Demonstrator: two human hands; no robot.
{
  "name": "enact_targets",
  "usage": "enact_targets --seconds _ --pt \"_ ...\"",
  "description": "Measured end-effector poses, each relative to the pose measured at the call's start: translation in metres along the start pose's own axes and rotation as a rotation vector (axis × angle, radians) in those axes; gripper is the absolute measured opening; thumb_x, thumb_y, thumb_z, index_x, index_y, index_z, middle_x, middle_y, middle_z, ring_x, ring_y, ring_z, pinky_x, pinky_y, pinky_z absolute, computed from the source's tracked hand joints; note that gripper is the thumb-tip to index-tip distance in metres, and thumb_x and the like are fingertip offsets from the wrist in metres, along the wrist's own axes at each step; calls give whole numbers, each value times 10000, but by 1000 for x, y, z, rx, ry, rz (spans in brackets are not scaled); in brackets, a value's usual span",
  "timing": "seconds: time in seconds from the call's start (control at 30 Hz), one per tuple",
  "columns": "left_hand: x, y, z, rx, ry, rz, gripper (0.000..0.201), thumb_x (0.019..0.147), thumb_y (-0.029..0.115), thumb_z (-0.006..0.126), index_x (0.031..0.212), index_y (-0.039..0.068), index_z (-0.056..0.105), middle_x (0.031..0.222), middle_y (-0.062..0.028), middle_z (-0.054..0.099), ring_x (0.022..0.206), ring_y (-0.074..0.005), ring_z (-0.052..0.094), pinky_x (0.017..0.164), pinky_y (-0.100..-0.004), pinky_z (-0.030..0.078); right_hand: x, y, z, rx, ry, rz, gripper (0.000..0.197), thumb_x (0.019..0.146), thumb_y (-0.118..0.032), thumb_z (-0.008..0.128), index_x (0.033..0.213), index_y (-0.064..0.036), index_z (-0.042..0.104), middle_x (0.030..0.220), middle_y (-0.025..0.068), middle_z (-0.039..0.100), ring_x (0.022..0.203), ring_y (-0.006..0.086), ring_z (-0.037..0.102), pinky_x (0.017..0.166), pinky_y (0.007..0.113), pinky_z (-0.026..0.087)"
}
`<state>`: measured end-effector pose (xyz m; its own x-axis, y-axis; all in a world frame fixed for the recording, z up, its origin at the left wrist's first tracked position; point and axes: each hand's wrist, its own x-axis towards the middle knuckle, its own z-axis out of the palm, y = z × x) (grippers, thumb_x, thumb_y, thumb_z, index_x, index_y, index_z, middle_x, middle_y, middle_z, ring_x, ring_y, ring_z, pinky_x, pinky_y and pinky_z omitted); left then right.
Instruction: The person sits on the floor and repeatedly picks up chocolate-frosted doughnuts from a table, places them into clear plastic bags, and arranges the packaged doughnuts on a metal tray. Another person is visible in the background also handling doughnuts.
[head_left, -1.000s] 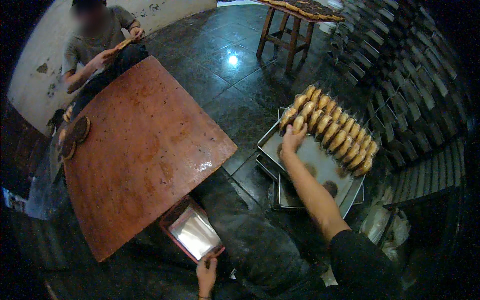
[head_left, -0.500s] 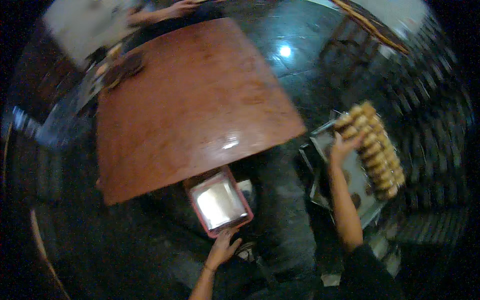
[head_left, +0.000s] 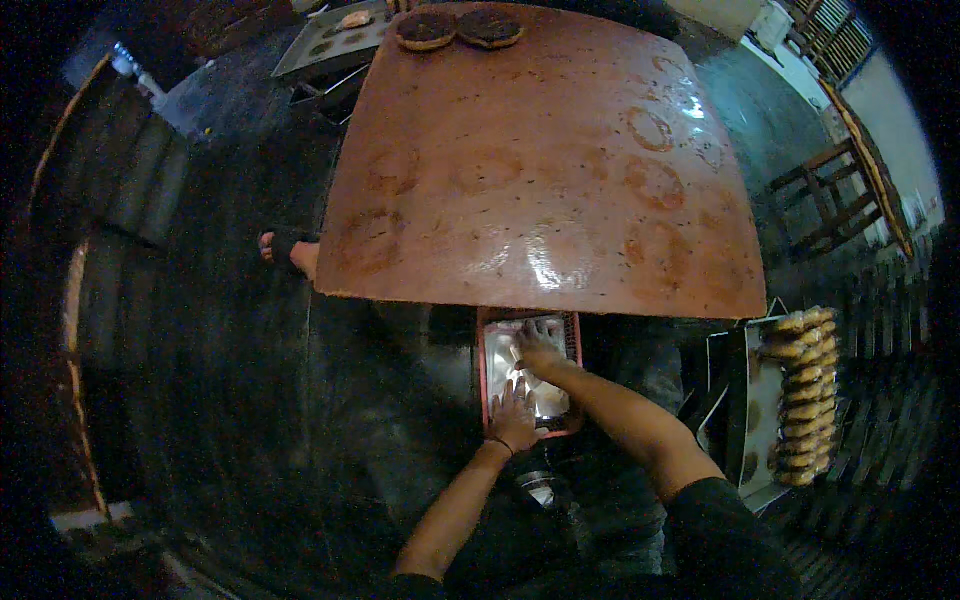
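Note:
A pink-red plastic crate (head_left: 484, 385) stands just below the near edge of the table, with shiny clear plastic sheets or bags (head_left: 550, 402) lying in it. My left hand (head_left: 514, 420) rests flat on this plastic near the crate's close end, fingers spread. Farther in, my right hand (head_left: 540, 352) touches the plastic, its fingers stretched forward and partly in shadow. Whether a piece of plastic is between its fingers is too small to make out. Stacked golden round pastries (head_left: 808, 395), seemingly in clear wrap, sit to the right on a metal tray (head_left: 762, 385).
The wide brown table (head_left: 540, 190), marked with ring stains, fills the middle; two dark-topped round baked pieces (head_left: 425, 32) lie at its far edge. Another tray (head_left: 335, 48) stands far left. A person's foot (head_left: 268, 247) shows beside the table. A wooden stool (head_left: 825, 195) is at right.
My right hand has left the pastries and come over to the plastic in the crate. My left hand has moved from the crate's near rim onto the plastic. The view has turned.

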<state>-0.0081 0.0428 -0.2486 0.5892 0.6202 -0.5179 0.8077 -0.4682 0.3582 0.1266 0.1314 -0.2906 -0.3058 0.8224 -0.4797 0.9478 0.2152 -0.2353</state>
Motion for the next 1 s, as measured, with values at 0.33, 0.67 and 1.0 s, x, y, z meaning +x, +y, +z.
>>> enact_targets --seconds 0.33,0.67,1.0 --pt "9 -4 2 -144 145 50 659 741 396 630 1241 7 447 1396 -216 252 1289 -387 236 1009 -533 257 22 26 28 40 51 -80 428 706 -236 641 1079 -46 551 1255 229 425 1182 381 394 953 479 359" --pt "-31 -30 -45 -2611 -213 361 521 869 433 471 1222 50 470 1264 -185 465 1171 -353 427 976 -498 334 -174 -49 -130 169 132 -568 408 702 -149 584 1077 11 572 1220 166 486 1103 346 495 872 418 457" --pt "-146 65 -186 -1981 40 722 710 817 321 590 1400 168 215 1470 -155 77 1327 -394 143 998 -569 271 -279 -83 -167 353 609 -801 580 753 -322 684 1261 -144 466 1376 228 273 1173 397 415 964 422 372"
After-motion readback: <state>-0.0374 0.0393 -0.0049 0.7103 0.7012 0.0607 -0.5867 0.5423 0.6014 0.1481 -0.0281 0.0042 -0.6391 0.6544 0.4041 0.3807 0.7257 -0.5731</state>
